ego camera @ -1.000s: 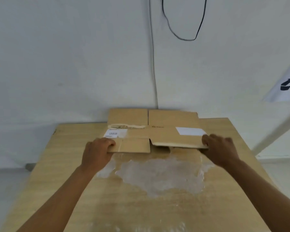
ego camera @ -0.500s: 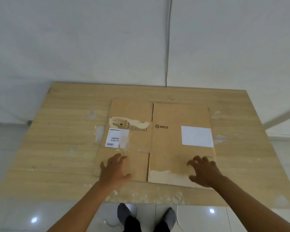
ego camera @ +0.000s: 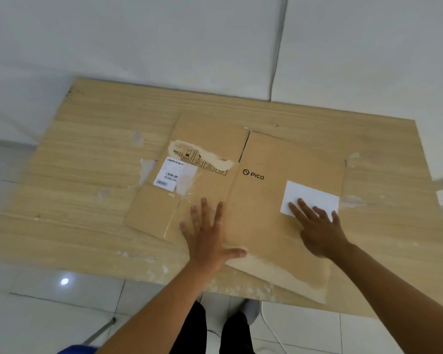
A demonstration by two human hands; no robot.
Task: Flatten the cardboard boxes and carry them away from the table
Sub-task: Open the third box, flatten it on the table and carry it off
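Box point(ego camera: 261, 200) lies flat on the table point(ego camera: 87, 149), its near corner poking past the front edge, left hand point(ego camera: 206, 236) pressing palm-down with fingers spread near the centre crease, right hand point(ego camera: 317, 231) flat and splayed too, fingertips reaching onto the white label point(ego camera: 315, 198)

The flattened brown cardboard box point(ego camera: 271, 213) looks matt, its top paper layer torn away in pale rough strips. A smooth blank white paper label point(ego camera: 315, 198) and a white printed barcode sticker point(ego camera: 173, 175) lie on it. The light wood-grain tabletop point(ego camera: 87, 159) is matt, scarred with whitish patches. The white tiled floor point(ego camera: 49, 315) below is glossy and reflects a lamp.
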